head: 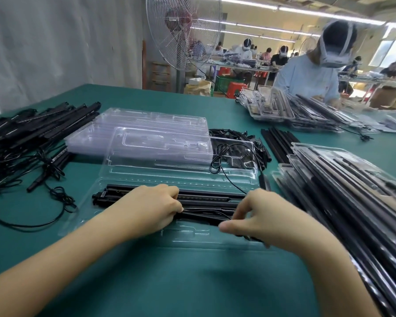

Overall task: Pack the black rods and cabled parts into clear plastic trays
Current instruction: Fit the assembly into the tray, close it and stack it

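Note:
An open clear plastic tray (133,179) lies on the green table in front of me, its lid half raised toward the back. Black rods (206,197) lie side by side in the near half. My left hand (151,209) rests on the rods with its fingers curled, pinching the thin black cable (206,212) that runs along them. At the other end of that cable stretch, my right hand (258,216) pinches it between thumb and fingers. A looped part of the cable (217,161) lies on the tray's lid.
A stack of empty clear trays (146,124) sits behind. Loose black rods and cabled parts (32,133) are piled at the left. Filled trays (352,191) are stacked at the right, more rods (277,143) beyond. Another person (311,76) works across the table near a standing fan (183,33).

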The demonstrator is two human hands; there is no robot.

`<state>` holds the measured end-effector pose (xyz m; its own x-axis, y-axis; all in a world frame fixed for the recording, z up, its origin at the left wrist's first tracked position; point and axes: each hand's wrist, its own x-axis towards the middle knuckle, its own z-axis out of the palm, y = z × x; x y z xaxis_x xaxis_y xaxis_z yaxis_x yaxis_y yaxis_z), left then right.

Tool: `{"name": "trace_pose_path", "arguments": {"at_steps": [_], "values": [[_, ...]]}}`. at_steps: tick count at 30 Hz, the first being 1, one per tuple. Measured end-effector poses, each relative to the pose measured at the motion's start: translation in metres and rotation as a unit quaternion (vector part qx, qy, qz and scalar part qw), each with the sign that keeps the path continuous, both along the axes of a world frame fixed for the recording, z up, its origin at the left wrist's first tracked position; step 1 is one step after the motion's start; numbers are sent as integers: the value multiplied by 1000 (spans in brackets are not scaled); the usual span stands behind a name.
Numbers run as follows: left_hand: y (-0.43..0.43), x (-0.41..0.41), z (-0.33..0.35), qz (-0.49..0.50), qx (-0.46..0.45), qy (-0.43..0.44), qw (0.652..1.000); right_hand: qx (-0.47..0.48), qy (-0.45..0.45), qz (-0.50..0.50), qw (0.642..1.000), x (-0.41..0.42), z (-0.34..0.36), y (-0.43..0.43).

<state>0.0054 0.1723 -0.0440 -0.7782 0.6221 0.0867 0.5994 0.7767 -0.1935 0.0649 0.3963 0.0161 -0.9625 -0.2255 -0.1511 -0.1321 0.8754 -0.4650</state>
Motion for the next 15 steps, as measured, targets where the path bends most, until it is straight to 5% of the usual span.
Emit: {"name": "trace_pose_path", "arguments": {"at_steps": [6, 15], "values": [[1, 3, 0, -8, -15, 0, 1000, -100, -103, 107, 984, -11, -9, 17], [-1, 3, 16, 1, 51, -75, 996, -385, -92, 49, 917, -26, -29, 0]]}}
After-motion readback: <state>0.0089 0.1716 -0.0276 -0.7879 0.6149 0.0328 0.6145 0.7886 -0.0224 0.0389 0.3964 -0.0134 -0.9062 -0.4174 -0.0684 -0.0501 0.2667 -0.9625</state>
